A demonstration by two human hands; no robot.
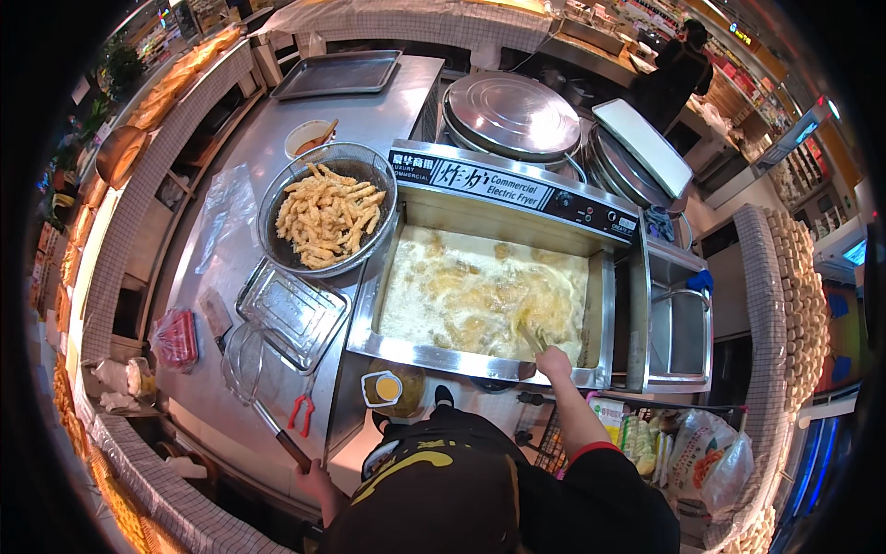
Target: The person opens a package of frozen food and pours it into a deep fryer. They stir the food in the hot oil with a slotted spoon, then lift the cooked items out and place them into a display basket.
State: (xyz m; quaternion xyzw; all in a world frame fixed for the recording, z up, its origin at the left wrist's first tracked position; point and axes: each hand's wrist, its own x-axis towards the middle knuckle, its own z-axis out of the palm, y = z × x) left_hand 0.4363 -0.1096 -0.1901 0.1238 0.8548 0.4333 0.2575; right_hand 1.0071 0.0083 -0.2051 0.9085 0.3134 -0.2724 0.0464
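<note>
My right hand (554, 362) grips what look like metal tongs (531, 338) above the front of a commercial electric fryer (443, 352). The far tips of the tongs dip into bubbling, foamy oil (477, 277) with yellowish pieces of food in it. In my left hand (320, 483) is the brown handle of a wire skimmer (242, 363). Its wire head is over the steel worktop, beside a rectangular metal tray (294, 315). Left of the fryer stands a round mesh basket (268, 239) heaped with golden fried strips (329, 216).
A bowl (294, 140) with sauce stands behind the basket. Red-handled scissors or tongs (301, 414), a cleaver (216, 315) and a bagged red package (176, 339) lie on the worktop. Round griddles (512, 114) are behind the fryer. Another person (678, 73) stands far right.
</note>
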